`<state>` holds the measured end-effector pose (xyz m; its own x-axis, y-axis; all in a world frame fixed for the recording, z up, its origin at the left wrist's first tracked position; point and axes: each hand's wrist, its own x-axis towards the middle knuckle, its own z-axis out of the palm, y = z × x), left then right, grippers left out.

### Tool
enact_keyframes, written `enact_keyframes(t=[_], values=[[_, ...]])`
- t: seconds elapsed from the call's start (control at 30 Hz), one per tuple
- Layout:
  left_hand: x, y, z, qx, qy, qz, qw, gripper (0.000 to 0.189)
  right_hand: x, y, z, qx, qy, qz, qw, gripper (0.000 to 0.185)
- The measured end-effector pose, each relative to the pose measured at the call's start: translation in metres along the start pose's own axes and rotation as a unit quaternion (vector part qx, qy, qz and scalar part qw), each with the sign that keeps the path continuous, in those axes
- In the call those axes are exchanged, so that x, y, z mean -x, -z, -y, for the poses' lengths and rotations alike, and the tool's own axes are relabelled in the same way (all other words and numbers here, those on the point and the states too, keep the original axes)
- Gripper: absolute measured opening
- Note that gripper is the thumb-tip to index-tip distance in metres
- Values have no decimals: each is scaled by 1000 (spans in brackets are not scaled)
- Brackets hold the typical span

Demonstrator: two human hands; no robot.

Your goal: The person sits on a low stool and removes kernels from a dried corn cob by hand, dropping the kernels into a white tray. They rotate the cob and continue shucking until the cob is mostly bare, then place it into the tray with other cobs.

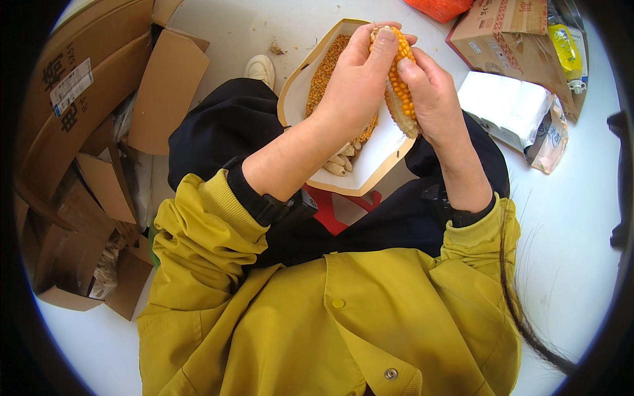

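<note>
Both of my hands grip one dried corn cob (402, 94), partly covered in orange-yellow kernels and bare along its lower side. My left hand (359, 79) wraps the upper end, its thumb pressed on top near the tip. Lower down, my right hand (436, 94) holds the cob's right side with the thumb on the kernels. Beneath them is an open cardboard box (379, 171) with a white inside. Loose corn kernels (327, 67) cover part of its bottom. Several stripped cobs (339, 162) lie at its near end, partly hidden by my left forearm.
Large opened cardboard cartons (168, 89) crowd the left side. At the upper right stand a printed carton (500, 39), a bottle of yellow liquid (564, 52) and a white plastic-wrapped pack (507, 106). Something red (329, 210) shows below the box, between my legs. Debris (276, 48) lies on the floor.
</note>
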<state>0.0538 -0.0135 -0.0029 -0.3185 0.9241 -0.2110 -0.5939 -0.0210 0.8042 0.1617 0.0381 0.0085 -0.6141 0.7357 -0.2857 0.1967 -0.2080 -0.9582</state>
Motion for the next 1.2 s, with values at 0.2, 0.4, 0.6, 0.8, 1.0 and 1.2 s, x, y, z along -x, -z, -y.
enact_keyframes(t=[0.2,0.4,0.6,0.8,1.0,1.2], values=[[-2,2,-1,-13,-11,12,1000,35,0,-1,-1,-15,5,-6,1000,46],[1,-1,-4,-61,0,-14,998,35,0,-1,2,55,23,-7,998,46],[-1,5,-4,-53,-5,8,999,37,0,-3,3,48,30,-16,998,46],[-3,4,-1,-67,-2,14,998,39,1,-4,4,96,54,-22,994,44],[-4,3,-5,-26,3,8,1000,38,1,-4,8,150,67,-42,985,41],[-6,3,-4,-67,-8,13,998,38,3,-6,11,169,81,-48,981,40]])
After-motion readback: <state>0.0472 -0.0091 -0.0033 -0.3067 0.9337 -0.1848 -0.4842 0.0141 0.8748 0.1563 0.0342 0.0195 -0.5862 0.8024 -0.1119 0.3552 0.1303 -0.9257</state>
